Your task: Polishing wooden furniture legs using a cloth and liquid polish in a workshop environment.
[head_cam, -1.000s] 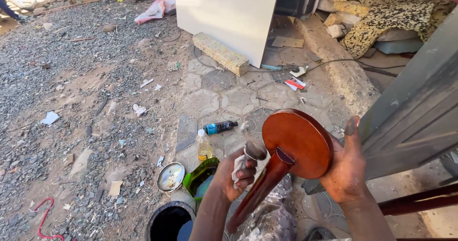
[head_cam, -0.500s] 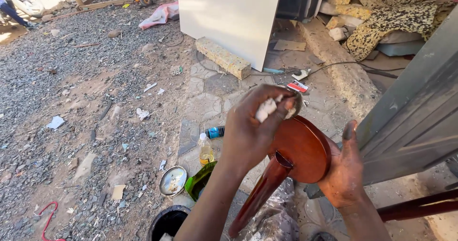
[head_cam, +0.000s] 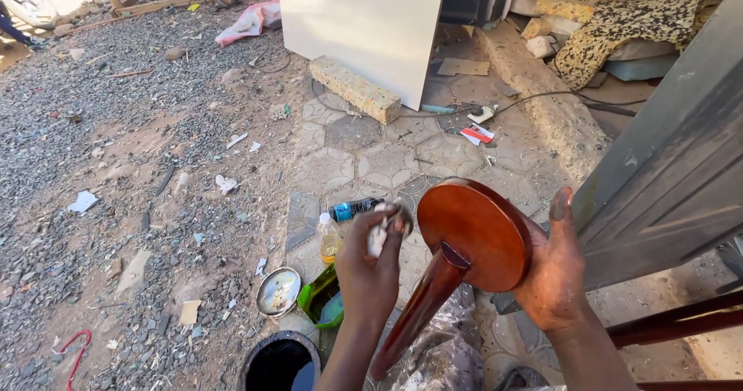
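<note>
Gravel and paving are being worked over: a varnished round wooden piece [head_cam: 474, 234], leg slanting down-left, is being steadied by the open right hand [head_cam: 553, 275] while a white rag [head_cam: 378, 234] is being clenched in the left hand [head_cam: 370, 271] just left of it.

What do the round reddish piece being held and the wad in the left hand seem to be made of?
The round disc with its leg looks like wood under a glossy red-brown varnish or stain: it shines in the sun, though grain is hard to make out. The wad in the left hand looks like soft whitish cloth or cotton, crumpled and stained. The right hand steadies the disc's edge.
</note>
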